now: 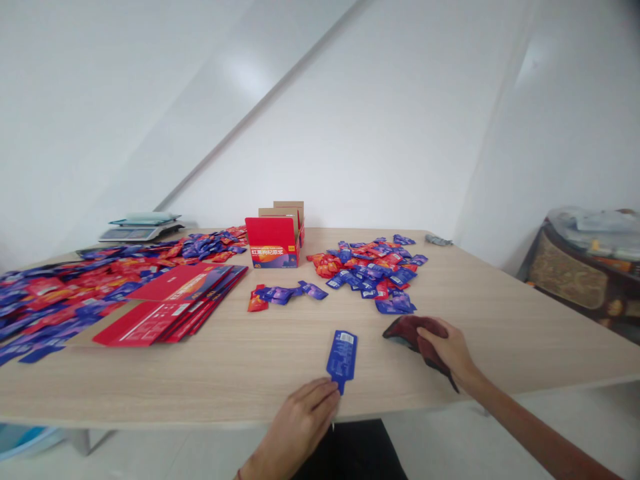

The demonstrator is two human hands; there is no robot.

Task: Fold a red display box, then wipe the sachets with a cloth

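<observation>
My left hand [307, 417] is at the table's front edge, its fingers closed on the narrow neck of a blue sachet [343, 355]. The sachet lies flat, its barcode end pointing away from me. To the right, my right hand [449, 352] grips a dark red cloth [411, 331], bunched between thumb and fingers just over the tabletop. Beyond the cloth is a pile of blue and red sachets [373, 267]. A few more sachets [283, 294] lie in a short row left of that pile.
Open red cartons [273, 243] stand at the back middle of the table [480, 300]. Flattened red cartons [165, 303] are stacked at the left, beside a large spread of sachets [45, 290]. A scale [137, 230] sits at the back left. A cluttered brown piece of furniture [575, 260] is at the right.
</observation>
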